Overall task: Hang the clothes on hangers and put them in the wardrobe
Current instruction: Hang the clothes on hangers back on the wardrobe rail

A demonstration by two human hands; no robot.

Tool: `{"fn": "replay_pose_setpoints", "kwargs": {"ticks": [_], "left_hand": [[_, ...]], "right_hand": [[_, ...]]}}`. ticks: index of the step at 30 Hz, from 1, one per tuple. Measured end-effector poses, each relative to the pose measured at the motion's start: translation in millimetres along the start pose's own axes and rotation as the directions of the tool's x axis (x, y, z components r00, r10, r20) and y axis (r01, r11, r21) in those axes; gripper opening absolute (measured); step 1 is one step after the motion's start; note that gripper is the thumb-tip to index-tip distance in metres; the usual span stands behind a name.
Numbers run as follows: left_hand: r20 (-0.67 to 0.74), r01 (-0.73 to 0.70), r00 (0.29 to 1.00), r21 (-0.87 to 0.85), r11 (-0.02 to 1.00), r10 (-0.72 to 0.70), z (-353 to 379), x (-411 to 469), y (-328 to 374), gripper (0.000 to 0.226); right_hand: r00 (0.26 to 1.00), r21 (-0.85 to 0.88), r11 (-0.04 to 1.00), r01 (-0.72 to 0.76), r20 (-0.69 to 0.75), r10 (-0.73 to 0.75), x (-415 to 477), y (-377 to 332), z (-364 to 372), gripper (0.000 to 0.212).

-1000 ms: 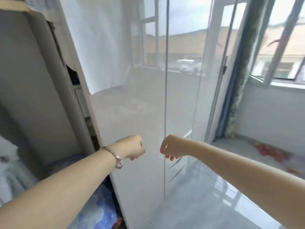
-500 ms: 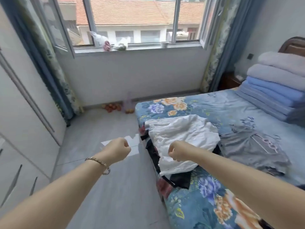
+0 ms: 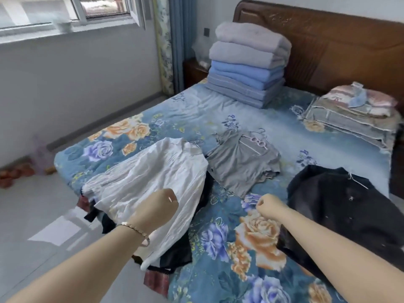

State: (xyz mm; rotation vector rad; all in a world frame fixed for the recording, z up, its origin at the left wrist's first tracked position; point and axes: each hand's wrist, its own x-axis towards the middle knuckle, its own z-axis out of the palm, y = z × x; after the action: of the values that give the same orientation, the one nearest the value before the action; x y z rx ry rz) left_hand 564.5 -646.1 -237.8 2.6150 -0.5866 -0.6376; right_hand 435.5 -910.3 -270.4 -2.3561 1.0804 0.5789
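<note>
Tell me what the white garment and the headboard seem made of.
White garment: thin, crinkled woven cloth, perhaps cotton; matte, fine wrinkles all over. Headboard: wood or wood veneer, reddish brown with a soft sheen and carved relief near its top.

Clothes on a bed, with several parts hidden or unclear.
At 7 o'clock the left hand [image 3: 160, 206] hides its fingers over the white garment [image 3: 153, 171], so any grip is unclear. Dark clothes [image 3: 177, 252] beneath are mostly covered. The black garment [image 3: 338, 204] at 4 o'clock runs off the edge. The window [image 3: 43, 12] at 11 o'clock is blurred.
</note>
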Motion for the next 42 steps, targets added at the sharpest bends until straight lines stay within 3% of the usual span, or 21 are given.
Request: {"fn": "replay_pose_setpoints", "kwargs": {"ticks": [6,9,15,18,21,24,29,32,36,39,42], "left_hand": [[0.064,-0.077,0.995,0.058,0.995,0.073,9,101,9,0.018],[0.117,-0.102,0.989,0.119,0.988,0.088,27,148,19,0.021],[0.203,-0.114,0.976,0.182,0.977,0.076,74,230,43,0.026],[0.221,-0.109,0.973,0.175,0.978,0.068,105,264,53,0.026],[0.258,-0.126,0.963,0.179,0.976,0.077,142,312,64,0.026],[0.272,-0.179,0.955,0.197,0.964,0.121,175,358,73,0.023],[0.252,-0.272,0.941,0.172,0.947,0.225,235,445,81,0.024],[0.198,-0.253,0.953,0.094,0.963,0.231,261,490,84,0.024],[0.102,-0.268,0.961,0.141,0.953,0.256,288,558,91,0.041],[0.003,-0.198,0.980,0.197,0.960,0.201,301,607,93,0.059],[-0.003,0.008,1.000,0.252,0.968,-0.007,311,638,82,0.079]], "right_hand": [[0.988,0.187,0.972,-0.143,-0.034,0.152,62,13,19,0.030],[0.978,0.191,0.960,-0.204,-0.012,0.211,94,21,40,0.040],[0.959,0.275,0.919,-0.282,0.084,0.269,167,51,69,0.023],[0.950,0.302,0.900,-0.313,0.117,0.291,201,54,65,0.027],[0.942,0.491,0.805,-0.332,0.132,0.308,258,55,61,0.024],[0.922,0.561,0.742,-0.368,0.114,0.371,324,64,74,0.022],[0.819,0.752,0.475,-0.457,0.148,0.554,427,81,120,0.033],[0.785,0.832,0.374,-0.411,0.114,0.609,472,95,145,0.029],[0.739,0.899,0.297,-0.323,0.043,0.673,516,104,151,0.026],[0.707,0.924,0.258,-0.283,0.019,0.707,535,100,141,0.047],[0.767,0.940,0.217,-0.261,0.066,0.638,538,93,139,0.031]]}}
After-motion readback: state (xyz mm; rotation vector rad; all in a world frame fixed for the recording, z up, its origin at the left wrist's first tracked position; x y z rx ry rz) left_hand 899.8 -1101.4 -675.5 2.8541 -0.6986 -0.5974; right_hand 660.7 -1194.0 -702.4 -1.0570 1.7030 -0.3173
